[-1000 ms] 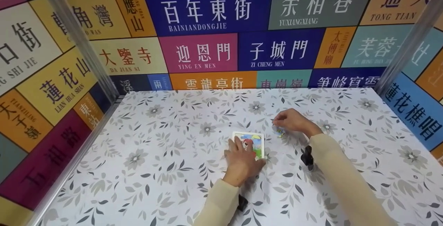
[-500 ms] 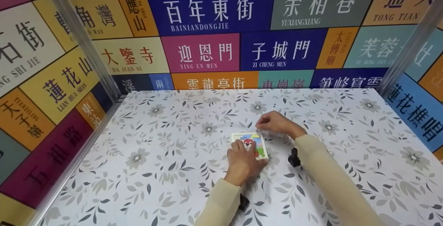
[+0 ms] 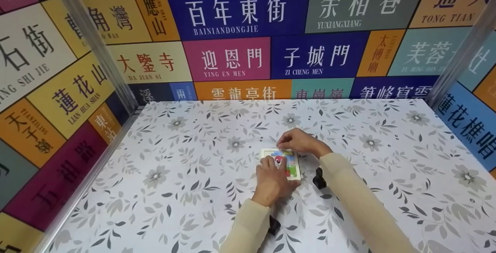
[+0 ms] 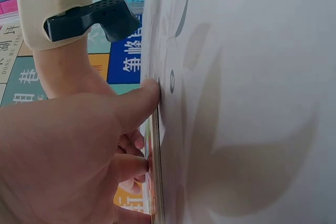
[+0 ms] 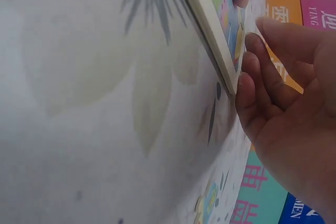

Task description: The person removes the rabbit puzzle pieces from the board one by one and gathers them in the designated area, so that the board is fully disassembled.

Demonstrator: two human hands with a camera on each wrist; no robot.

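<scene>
My left hand (image 3: 270, 181) rests on a small picture puzzle board (image 3: 293, 171) with a pale rim and a red-faced cartoon figure. Its fingertips press the picture, and the thumb lies at the board's near right corner. In the left wrist view, the board (image 4: 155, 182) appears edge-on beneath the fingers. My right hand (image 3: 300, 141) is at the board's far edge, fingers bent. The right wrist view puts those fingertips (image 5: 244, 81) against or very near the board's edge (image 5: 220, 61); whether they pinch anything is unclear. A small colourful puzzle piece (image 5: 209, 202) lies on the tablecloth close by.
A white tablecloth (image 3: 186, 152) with grey flowers and leaves covers the table. Behind it stands a wall (image 3: 236, 12) of coloured street-name panels, with clear posts (image 3: 95, 43) at the corners. A black wrist camera (image 3: 319, 178) sits at the right sleeve.
My right hand has moved left, from beside the loose piece to the board's far edge. My left hand stays on the board, its fingers drawn slightly closer together.
</scene>
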